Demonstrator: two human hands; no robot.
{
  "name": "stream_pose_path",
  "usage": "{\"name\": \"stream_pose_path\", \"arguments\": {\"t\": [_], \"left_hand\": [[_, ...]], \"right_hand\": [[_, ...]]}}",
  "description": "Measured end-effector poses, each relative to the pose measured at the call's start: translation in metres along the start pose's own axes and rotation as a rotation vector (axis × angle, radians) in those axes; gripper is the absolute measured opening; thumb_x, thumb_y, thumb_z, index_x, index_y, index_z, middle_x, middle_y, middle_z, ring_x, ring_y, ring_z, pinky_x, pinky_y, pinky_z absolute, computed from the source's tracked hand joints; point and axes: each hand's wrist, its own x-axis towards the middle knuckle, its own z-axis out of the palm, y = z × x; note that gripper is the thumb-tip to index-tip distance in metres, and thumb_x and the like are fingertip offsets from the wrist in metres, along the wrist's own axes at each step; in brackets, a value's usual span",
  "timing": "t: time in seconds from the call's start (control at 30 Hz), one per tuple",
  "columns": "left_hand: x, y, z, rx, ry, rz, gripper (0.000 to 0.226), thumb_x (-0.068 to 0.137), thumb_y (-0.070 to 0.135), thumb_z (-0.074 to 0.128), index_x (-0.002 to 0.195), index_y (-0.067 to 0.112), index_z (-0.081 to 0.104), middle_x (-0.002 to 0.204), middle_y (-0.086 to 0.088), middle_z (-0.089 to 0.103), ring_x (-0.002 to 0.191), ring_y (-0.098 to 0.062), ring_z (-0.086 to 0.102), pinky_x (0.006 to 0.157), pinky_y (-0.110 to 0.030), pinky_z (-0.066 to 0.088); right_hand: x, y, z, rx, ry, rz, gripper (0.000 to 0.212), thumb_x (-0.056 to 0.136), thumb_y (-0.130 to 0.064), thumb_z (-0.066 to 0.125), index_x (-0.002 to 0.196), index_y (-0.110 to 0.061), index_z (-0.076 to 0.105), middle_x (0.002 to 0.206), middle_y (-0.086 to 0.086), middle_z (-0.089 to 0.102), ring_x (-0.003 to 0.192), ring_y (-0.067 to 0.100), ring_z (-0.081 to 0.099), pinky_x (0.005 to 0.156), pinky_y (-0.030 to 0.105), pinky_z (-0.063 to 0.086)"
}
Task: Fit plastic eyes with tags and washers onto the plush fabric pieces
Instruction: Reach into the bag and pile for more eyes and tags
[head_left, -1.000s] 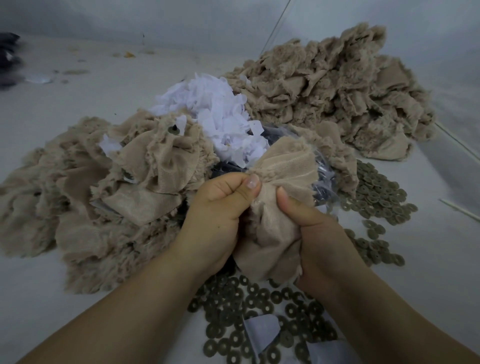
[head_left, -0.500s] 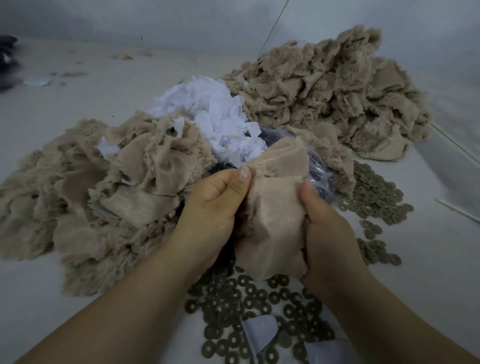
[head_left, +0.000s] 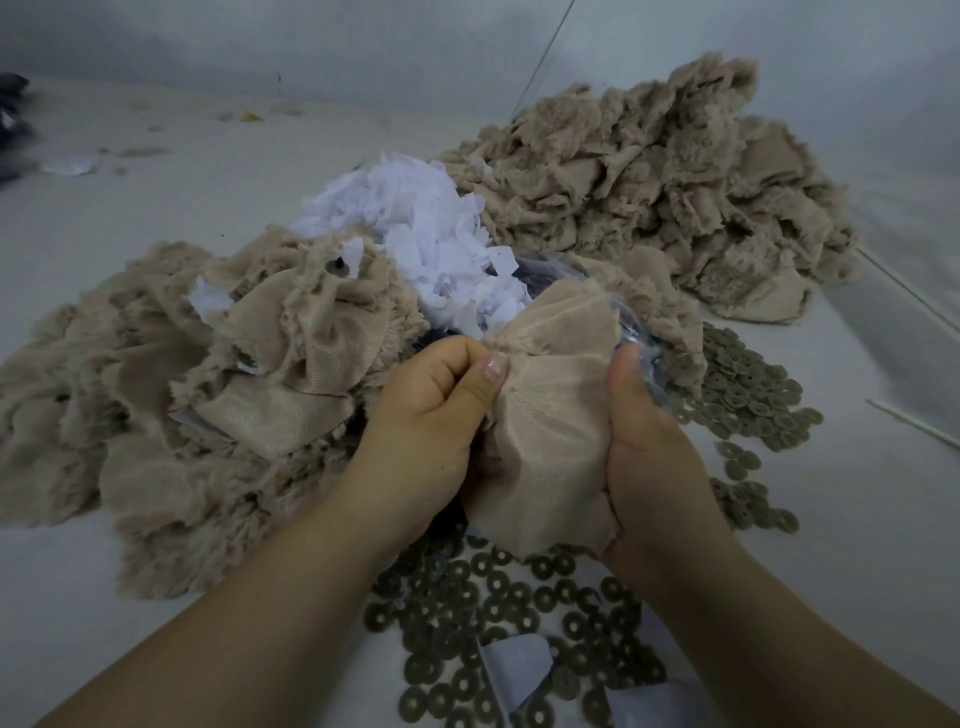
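two bare hands hold one beige plush fabric piece (head_left: 550, 415) up in the middle of the view, its smooth woven backing facing the camera. the left hand (head_left: 431, 415) is curled into a fist on the piece's left edge, thumb pressed flat against the cloth so that it gathers into folds there. the right hand (head_left: 649, 452) grips the right edge, thumb on the front and fingers wrapped out of sight behind.

everything lies on a pale grey desk (head_left: 156, 623). just left of the hands is a heap of plush pieces (head_left: 197, 374), and one small dark eye (head_left: 340, 267) shows in the fabric near its top. behind the held piece sits a pile of white tags (head_left: 426, 228), and beyond that, to the right, a larger heap of plush pieces (head_left: 665, 192). a clear plastic bag of dark parts (head_left: 636, 332) peeks out beside the right thumb; what the parts are cannot be made out.

flat round olive washers (head_left: 493, 613) are scattered under the forearms, with a second spread of washers (head_left: 748, 395) to the right of the hands. a loose white tag (head_left: 517, 667) lies among the near washers.
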Motion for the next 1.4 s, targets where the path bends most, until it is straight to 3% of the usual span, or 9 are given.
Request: {"name": "stream_pose_path", "arguments": {"t": [0.07, 0.17, 0.37, 0.5, 0.7, 0.93, 1.07, 1.23, 1.4], "left_hand": [[0.000, 0.001, 0.000, 0.037, 0.013, 0.025, 0.033, 0.101, 0.020, 0.050, 0.070, 0.012, 0.054, 0.057, 0.010, 0.048, 0.054, -0.003, 0.044, 0.051, -0.016, 0.040], [-0.001, 0.003, 0.000, 0.063, 0.029, 0.057, 0.029, 0.100, 0.021, 0.050, 0.076, 0.006, 0.057, 0.063, 0.007, 0.053, 0.058, -0.004, 0.048, 0.055, -0.017, 0.043], [0.001, 0.006, -0.002, 0.102, 0.084, 0.064, 0.027, 0.099, 0.019, 0.054, 0.078, 0.003, 0.061, 0.063, -0.005, 0.058, 0.058, -0.007, 0.051, 0.053, -0.021, 0.045], [0.002, 0.004, -0.006, 0.173, 0.107, 0.093, 0.025, 0.098, 0.021, 0.058, 0.079, 0.006, 0.064, 0.073, -0.013, 0.064, 0.066, -0.028, 0.058, 0.061, -0.039, 0.050], [0.003, 0.003, -0.009, 0.161, 0.110, 0.064, 0.022, 0.090, 0.033, 0.060, 0.076, 0.018, 0.067, 0.070, -0.002, 0.068, 0.063, -0.015, 0.062, 0.058, -0.032, 0.053], [0.007, 0.000, -0.010, 0.097, 0.158, 0.006, 0.022, 0.094, 0.023, 0.063, 0.073, 0.018, 0.070, 0.062, -0.009, 0.065, 0.052, -0.009, 0.052, 0.047, -0.023, 0.046], [0.005, -0.002, -0.007, 0.086, 0.092, -0.013, 0.024, 0.097, 0.024, 0.060, 0.076, 0.017, 0.069, 0.070, -0.019, 0.065, 0.059, -0.021, 0.055, 0.053, -0.041, 0.049], [0.002, 0.004, -0.008, -0.018, 0.004, -0.017, 0.035, 0.084, 0.050, 0.058, 0.072, 0.019, 0.071, 0.061, -0.004, 0.063, 0.056, -0.011, 0.057, 0.050, -0.024, 0.048], [0.003, 0.003, -0.011, -0.011, -0.160, -0.012, 0.020, 0.078, 0.030, 0.069, 0.071, 0.011, 0.068, 0.063, -0.001, 0.062, 0.058, -0.013, 0.056, 0.053, -0.023, 0.048]], "right_hand": [[-0.001, 0.002, 0.001, 0.006, -0.065, 0.016, 0.072, 0.065, -0.083, 0.063, 0.106, -0.026, 0.077, 0.113, 0.009, 0.074, 0.109, 0.026, 0.070, 0.096, 0.046, 0.053], [-0.004, 0.002, 0.004, 0.103, -0.110, 0.056, 0.050, 0.079, -0.054, 0.070, 0.111, -0.016, 0.075, 0.116, 0.013, 0.073, 0.110, 0.028, 0.069, 0.091, 0.041, 0.057], [-0.003, -0.005, 0.006, 0.365, -0.021, 0.206, 0.059, 0.096, -0.057, 0.041, 0.112, -0.009, 0.070, 0.110, 0.013, 0.075, 0.100, 0.025, 0.073, 0.076, 0.035, 0.062], [-0.005, -0.011, 0.007, 0.449, -0.140, 0.217, 0.087, 0.084, -0.072, 0.032, 0.124, -0.001, 0.064, 0.125, 0.018, 0.068, 0.115, 0.029, 0.066, 0.093, 0.038, 0.056], [-0.010, -0.008, 0.013, 0.300, -0.181, 0.170, 0.039, 0.087, -0.025, 0.063, 0.121, -0.004, 0.068, 0.121, 0.017, 0.070, 0.112, 0.028, 0.068, 0.094, 0.038, 0.056], [-0.004, -0.007, 0.009, 0.351, -0.019, 0.236, 0.055, 0.079, -0.026, 0.066, 0.129, -0.003, 0.061, 0.121, 0.017, 0.070, 0.114, 0.032, 0.066, 0.107, 0.049, 0.045], [-0.010, -0.007, 0.012, 0.237, -0.244, 0.186, 0.056, 0.087, -0.030, 0.067, 0.136, -0.005, 0.055, 0.132, 0.018, 0.063, 0.124, 0.033, 0.060, 0.108, 0.050, 0.044], [-0.011, -0.009, 0.014, 0.244, -0.246, 0.164, 0.045, 0.091, -0.024, 0.060, 0.132, -0.003, 0.059, 0.125, 0.018, 0.068, 0.115, 0.031, 0.066, 0.090, 0.037, 0.058], [-0.009, -0.011, 0.009, 0.254, -0.174, 0.218, 0.040, 0.089, -0.028, 0.061, 0.112, 0.003, 0.071, 0.114, 0.025, 0.070, 0.108, 0.037, 0.068, 0.086, 0.040, 0.060]]}}
